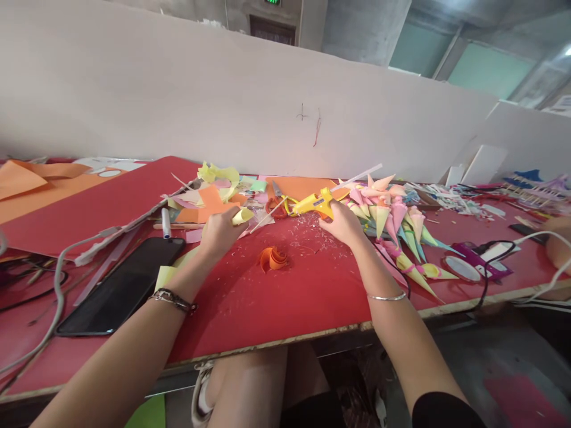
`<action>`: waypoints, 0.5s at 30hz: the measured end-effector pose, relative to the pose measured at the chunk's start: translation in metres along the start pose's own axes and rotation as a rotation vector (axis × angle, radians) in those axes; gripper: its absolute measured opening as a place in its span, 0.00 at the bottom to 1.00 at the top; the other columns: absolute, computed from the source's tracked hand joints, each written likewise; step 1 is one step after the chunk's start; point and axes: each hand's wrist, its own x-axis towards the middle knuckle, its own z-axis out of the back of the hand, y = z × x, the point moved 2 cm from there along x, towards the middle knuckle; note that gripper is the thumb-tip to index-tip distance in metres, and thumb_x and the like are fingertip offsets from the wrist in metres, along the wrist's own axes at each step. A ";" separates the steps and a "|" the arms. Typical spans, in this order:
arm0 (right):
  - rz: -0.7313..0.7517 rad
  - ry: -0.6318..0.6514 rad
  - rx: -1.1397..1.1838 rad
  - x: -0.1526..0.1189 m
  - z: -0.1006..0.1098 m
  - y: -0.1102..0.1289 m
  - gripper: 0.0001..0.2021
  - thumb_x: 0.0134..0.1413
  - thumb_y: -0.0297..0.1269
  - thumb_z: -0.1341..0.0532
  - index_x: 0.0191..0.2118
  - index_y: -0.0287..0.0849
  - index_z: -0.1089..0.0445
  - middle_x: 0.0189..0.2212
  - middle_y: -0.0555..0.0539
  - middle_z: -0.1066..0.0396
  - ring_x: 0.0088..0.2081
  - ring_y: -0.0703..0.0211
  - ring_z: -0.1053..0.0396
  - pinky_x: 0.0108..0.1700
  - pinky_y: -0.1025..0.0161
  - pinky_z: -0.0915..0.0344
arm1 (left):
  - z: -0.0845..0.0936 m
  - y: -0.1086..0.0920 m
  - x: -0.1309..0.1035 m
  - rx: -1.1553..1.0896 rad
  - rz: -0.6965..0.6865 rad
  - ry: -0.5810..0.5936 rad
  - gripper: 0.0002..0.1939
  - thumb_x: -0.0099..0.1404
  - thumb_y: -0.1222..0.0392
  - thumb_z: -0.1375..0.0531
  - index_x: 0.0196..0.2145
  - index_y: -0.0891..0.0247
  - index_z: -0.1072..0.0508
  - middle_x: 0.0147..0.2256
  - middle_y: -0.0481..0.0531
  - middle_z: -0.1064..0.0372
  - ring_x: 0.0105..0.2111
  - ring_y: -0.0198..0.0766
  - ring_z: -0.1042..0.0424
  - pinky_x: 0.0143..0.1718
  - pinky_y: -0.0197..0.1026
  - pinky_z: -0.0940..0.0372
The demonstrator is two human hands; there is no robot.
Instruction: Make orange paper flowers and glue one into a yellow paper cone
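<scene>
A yellow glue gun (314,203) with a clear glue stick (357,177) in its back is gripped by my right hand (341,223), its nozzle facing left. My left hand (220,232) is closed round a small pale-yellow paper roll (242,216). A thin stick (271,216) slants between the hands; whether the left hand touches it I cannot tell. Below them, on the red tabletop (285,303), lies a curled orange paper strip (273,259). Behind the glue gun's nozzle are orange-handled scissors (277,205).
Paper cones (397,217) in several colours pile up on the right, near a purple box (484,261) and cables. A black phone (122,285), a white marker (166,223) and paper scraps (209,202) lie on the left. A pale partition (250,107) stands behind. Another person's hand (559,238) shows at far right.
</scene>
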 end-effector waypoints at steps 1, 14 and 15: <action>-0.008 0.027 -0.017 0.000 0.000 -0.006 0.13 0.44 0.36 0.43 0.38 0.39 0.36 0.33 0.41 0.30 0.35 0.50 0.32 0.32 0.60 0.38 | 0.000 0.000 0.000 0.005 0.002 -0.003 0.09 0.53 0.54 0.45 0.27 0.62 0.32 0.18 0.46 0.40 0.20 0.33 0.40 0.21 0.34 0.49; 0.132 0.189 0.048 -0.002 -0.009 -0.027 0.15 0.42 0.38 0.39 0.39 0.39 0.34 0.38 0.42 0.33 0.43 0.52 0.36 0.43 0.57 0.39 | 0.001 -0.002 0.001 0.039 -0.024 0.021 0.09 0.53 0.55 0.44 0.30 0.62 0.30 0.20 0.49 0.37 0.22 0.36 0.37 0.21 0.34 0.50; 0.127 0.190 0.022 -0.003 -0.007 -0.028 0.16 0.41 0.41 0.38 0.38 0.40 0.33 0.38 0.42 0.34 0.44 0.51 0.37 0.43 0.56 0.40 | 0.000 -0.002 0.000 0.036 -0.029 0.022 0.09 0.53 0.55 0.44 0.30 0.62 0.30 0.20 0.49 0.36 0.22 0.36 0.36 0.21 0.34 0.50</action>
